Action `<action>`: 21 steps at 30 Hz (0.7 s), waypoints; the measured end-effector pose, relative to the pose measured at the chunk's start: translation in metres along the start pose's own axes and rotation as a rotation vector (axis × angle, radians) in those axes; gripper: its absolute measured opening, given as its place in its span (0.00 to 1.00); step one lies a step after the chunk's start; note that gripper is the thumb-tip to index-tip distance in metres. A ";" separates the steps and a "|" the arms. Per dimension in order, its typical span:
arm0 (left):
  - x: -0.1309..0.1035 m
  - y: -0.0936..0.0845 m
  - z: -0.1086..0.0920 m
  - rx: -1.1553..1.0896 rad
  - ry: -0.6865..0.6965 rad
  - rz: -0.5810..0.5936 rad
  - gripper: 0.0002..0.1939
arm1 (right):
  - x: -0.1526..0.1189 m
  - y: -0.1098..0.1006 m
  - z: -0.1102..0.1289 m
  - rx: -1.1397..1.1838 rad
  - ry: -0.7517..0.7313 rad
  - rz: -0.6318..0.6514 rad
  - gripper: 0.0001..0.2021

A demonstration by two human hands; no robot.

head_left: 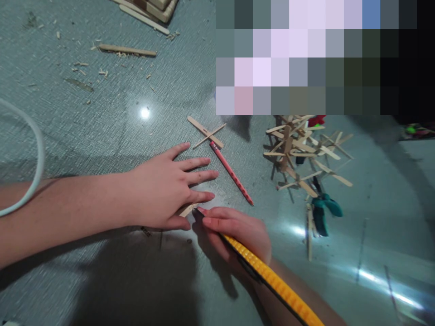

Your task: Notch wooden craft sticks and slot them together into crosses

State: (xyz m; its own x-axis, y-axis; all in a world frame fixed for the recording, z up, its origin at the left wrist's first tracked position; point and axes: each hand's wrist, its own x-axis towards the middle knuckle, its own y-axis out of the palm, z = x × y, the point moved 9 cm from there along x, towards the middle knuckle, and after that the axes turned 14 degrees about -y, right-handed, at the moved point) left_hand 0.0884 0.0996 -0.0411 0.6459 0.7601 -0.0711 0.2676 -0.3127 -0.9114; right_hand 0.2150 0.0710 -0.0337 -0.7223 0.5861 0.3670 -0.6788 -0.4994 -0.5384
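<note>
My left hand (166, 181) lies flat on the table with its fingers spread. A popsicle stick (186, 209) shows partly between its thumb and index finger; the rest is hidden under the hand. My right hand (243, 228) is closed round a utility knife (268, 269) with a yellow ribbed handle and black edging. The knife's dark tip points at the end of that stick and appears to touch it. Just beyond my left fingertips are a pink pencil (231, 173) and a crossed pair of wooden sticks (204, 129).
A pile of crossed popsicle sticks (292, 145) lies at the right, with a teal-handled tool (321, 215) beside it. Wood shavings surround a stick (127, 50) at the upper left. A stick-built object (159, 11) stands at the top. A white cable (41, 149) curves over my left forearm.
</note>
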 end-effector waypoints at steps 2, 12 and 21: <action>0.000 0.000 -0.001 0.001 0.004 -0.009 0.30 | 0.001 0.000 -0.001 0.014 0.016 -0.022 0.15; 0.000 -0.002 -0.001 0.003 -0.001 -0.022 0.29 | 0.002 0.003 0.003 0.033 -0.032 0.018 0.13; -0.001 0.002 0.002 0.003 -0.014 0.035 0.28 | 0.011 0.001 0.009 -0.036 -0.087 -0.002 0.09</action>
State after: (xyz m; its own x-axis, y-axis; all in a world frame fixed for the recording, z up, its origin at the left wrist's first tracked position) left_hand 0.0874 0.0992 -0.0436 0.6450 0.7565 -0.1082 0.2427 -0.3371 -0.9096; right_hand 0.2053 0.0715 -0.0231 -0.7310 0.5287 0.4313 -0.6758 -0.4741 -0.5643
